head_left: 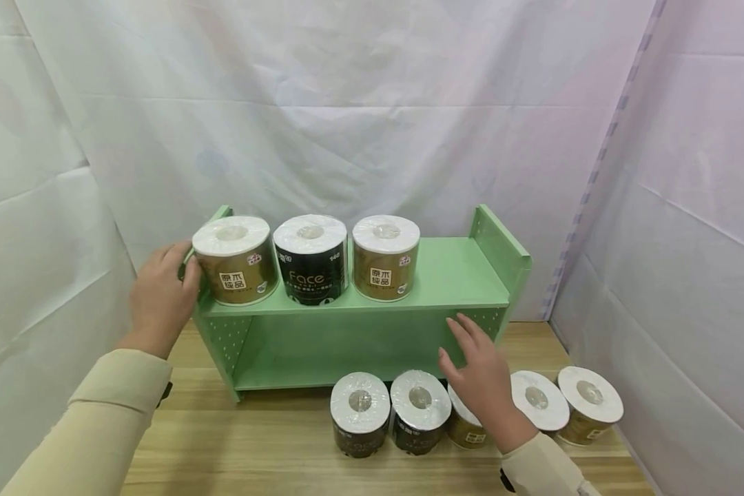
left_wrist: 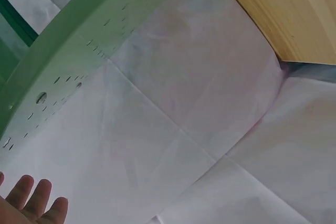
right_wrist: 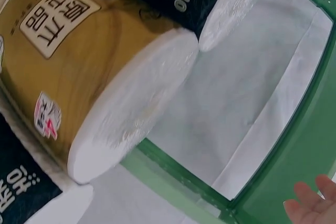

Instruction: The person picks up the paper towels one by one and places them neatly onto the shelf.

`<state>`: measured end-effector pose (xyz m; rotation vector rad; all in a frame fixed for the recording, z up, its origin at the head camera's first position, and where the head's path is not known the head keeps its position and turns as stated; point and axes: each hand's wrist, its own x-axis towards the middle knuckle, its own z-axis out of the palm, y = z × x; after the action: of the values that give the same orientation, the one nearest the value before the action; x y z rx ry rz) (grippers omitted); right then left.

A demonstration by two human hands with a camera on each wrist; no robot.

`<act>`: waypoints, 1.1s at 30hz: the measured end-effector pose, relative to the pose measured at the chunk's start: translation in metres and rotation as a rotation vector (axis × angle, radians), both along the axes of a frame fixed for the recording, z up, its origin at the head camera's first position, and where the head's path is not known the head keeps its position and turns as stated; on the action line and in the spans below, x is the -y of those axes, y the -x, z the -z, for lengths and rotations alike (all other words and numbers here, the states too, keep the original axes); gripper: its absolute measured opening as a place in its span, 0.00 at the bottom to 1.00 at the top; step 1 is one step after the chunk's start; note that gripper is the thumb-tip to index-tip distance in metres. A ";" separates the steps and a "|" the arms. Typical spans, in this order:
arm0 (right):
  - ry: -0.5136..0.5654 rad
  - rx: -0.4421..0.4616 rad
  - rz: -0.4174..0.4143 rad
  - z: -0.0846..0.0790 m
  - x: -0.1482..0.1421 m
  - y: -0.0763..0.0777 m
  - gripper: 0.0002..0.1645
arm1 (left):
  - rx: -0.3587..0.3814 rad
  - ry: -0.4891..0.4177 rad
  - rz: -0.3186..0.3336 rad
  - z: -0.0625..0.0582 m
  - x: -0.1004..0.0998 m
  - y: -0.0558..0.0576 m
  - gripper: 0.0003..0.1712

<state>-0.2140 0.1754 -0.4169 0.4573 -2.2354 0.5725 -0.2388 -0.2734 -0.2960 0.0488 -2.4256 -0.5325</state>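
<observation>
Three wrapped toilet rolls stand upright on top of a green shelf (head_left: 449, 269): a gold roll (head_left: 238, 281) at the left, a black roll (head_left: 310, 275) beside it, then another gold roll (head_left: 384, 277). My left hand (head_left: 161, 296) is at the shelf's left end, fingertips right by the left gold roll's side. Its fingers look loose in the left wrist view, near the green side panel (left_wrist: 79, 40). My right hand (head_left: 480, 375) hovers before the shelf with fingers spread and nothing held, partly covering a gold roll (head_left: 471, 435) in the front row.
On the wooden table (head_left: 254, 448), several more rolls stand in a row before the shelf, including two black rolls at its left and a gold roll (head_left: 585, 427) at the right. The lower shelf level (head_left: 347, 348) has a green floor. White cloth (head_left: 372, 103) hangs around.
</observation>
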 end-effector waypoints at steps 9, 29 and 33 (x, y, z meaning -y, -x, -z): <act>-0.030 0.068 -0.016 0.005 0.014 -0.001 0.31 | -0.092 0.000 -0.007 0.006 0.001 0.004 0.23; -0.096 0.215 -0.110 0.013 0.040 -0.001 0.31 | -0.175 -0.063 -0.009 0.010 -0.004 0.008 0.23; -0.123 0.263 -0.135 0.013 0.047 -0.001 0.30 | -0.201 -0.079 -0.013 0.012 -0.003 0.010 0.22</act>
<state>-0.2129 0.1280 -0.4301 0.6310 -2.5145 0.5958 -0.2489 -0.2701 -0.3077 0.0422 -2.2072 -0.5983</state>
